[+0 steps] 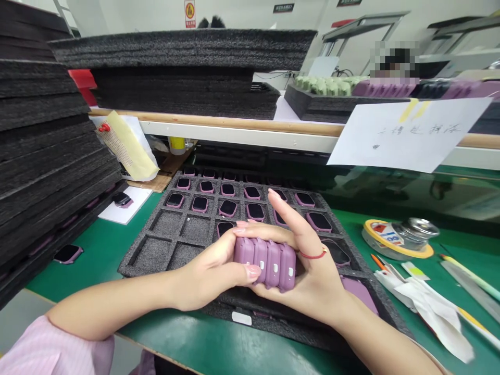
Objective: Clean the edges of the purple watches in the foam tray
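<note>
A short row of several purple smartwatch bodies (265, 263) is held side by side between my two hands, over the foam tray. My right hand (320, 284) is wrapped around the row from below and the right, its thumb pointing up and a red cord on it. From the left, my left hand (213, 273) closes on the row, its thumb pressed against the side with the small white patches. Underneath lies a black foam tray (146, 265) with square pockets; many hold purple-framed watches with dark screens (227, 208), while several at the front left are bare. My hands hide part of it.
Tall stacks of black foam trays (47, 130) stand at the left. A shelf (234, 130) crosses behind, with a handwritten paper (406, 135) hanging from it. At right lie a tape roll (380, 239), a glass jar (420, 232) and tools. One watch (68, 253) lies on the green table.
</note>
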A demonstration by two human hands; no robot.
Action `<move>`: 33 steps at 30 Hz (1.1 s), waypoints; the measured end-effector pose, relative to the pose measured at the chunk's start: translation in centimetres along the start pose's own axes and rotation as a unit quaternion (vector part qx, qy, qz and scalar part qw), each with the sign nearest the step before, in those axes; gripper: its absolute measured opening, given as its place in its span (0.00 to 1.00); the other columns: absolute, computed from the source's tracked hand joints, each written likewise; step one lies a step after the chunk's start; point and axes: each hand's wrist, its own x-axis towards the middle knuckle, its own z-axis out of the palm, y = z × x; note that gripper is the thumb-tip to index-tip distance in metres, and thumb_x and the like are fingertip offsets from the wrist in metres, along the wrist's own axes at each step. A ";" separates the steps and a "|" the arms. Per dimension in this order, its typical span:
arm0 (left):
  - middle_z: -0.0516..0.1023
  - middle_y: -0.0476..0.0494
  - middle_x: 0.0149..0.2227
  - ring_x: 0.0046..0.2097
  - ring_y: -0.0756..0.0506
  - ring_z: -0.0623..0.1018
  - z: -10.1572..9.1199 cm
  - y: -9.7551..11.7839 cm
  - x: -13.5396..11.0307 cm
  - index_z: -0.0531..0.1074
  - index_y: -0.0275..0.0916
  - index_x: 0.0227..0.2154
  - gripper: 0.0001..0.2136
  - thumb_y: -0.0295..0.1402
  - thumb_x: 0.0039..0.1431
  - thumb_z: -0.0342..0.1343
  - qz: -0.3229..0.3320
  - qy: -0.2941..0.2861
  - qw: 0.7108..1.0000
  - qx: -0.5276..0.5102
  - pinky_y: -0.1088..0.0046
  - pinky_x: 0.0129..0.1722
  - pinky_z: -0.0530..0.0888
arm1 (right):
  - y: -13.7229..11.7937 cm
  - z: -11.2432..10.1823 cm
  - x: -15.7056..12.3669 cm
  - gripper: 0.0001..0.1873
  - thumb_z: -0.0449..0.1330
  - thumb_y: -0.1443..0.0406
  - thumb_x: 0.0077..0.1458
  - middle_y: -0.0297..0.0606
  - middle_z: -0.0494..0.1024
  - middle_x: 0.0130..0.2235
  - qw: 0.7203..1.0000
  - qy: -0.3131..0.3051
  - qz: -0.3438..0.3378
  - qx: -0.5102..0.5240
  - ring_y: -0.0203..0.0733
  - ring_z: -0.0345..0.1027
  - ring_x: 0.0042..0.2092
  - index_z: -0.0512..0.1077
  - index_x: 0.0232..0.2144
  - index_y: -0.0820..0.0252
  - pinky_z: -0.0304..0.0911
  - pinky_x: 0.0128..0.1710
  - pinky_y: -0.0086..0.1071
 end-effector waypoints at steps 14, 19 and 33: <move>0.76 0.40 0.53 0.56 0.39 0.76 1.0 0.4 0.4 0.68 0.38 0.49 0.18 0.33 0.57 0.63 0.026 0.080 0.991 0.108 0.58 0.60 0.70 | 0.1 0.5 0.0 0.55 0.69 0.69 0.54 0.48 0.65 0.67 0.997 -0.027 -0.051 -0.050 0.51 0.73 0.58 0.41 0.73 0.49 0.69 0.62 0.51; 0.76 0.41 0.48 0.54 0.39 0.76 0.9 0.3 0.6 0.69 0.38 0.45 0.17 0.30 0.53 0.65 0.034 0.092 0.987 0.128 0.56 0.60 0.70 | 0.2 0.5 -0.2 0.52 0.67 0.66 0.58 0.48 0.70 0.64 0.994 -0.036 -0.075 -0.076 0.49 0.73 0.59 0.40 0.73 0.51 0.68 0.62 0.49; 0.83 0.40 0.49 0.51 0.42 0.83 0.5 -0.1 -0.4 0.65 0.41 0.49 0.27 0.26 0.49 0.71 0.196 0.080 0.943 0.256 0.71 0.53 0.77 | -0.4 -0.3 0.1 0.30 0.51 0.47 0.67 0.41 0.77 0.54 0.986 0.120 0.077 0.082 0.49 0.68 0.60 0.61 0.65 0.48 0.59 0.66 0.50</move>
